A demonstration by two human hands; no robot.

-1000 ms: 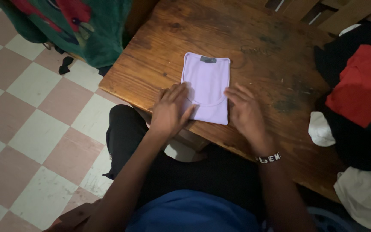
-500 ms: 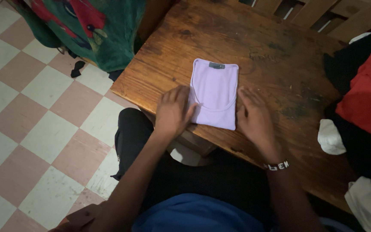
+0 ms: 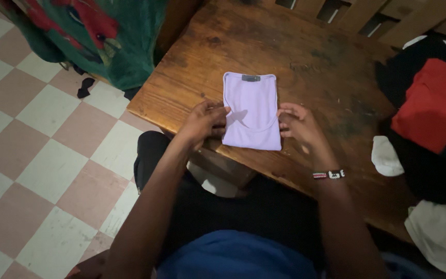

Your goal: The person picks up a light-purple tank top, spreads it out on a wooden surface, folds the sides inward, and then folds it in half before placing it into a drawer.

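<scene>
Folded lilac top (image 3: 251,111), long axis pointing away, both hands' grip pinching its sides

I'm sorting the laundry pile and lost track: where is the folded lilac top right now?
In the head view the folded lilac top lies near the front edge of the wooden table, between the left hand and right hand, which touch its sides.

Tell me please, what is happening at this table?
A seated person is handling a folded lilac top on a wooden table. The left hand pinches its left edge and the right hand its right edge, fingers curled. A heap of black, red and white clothes lies at the right side of the table.
</scene>
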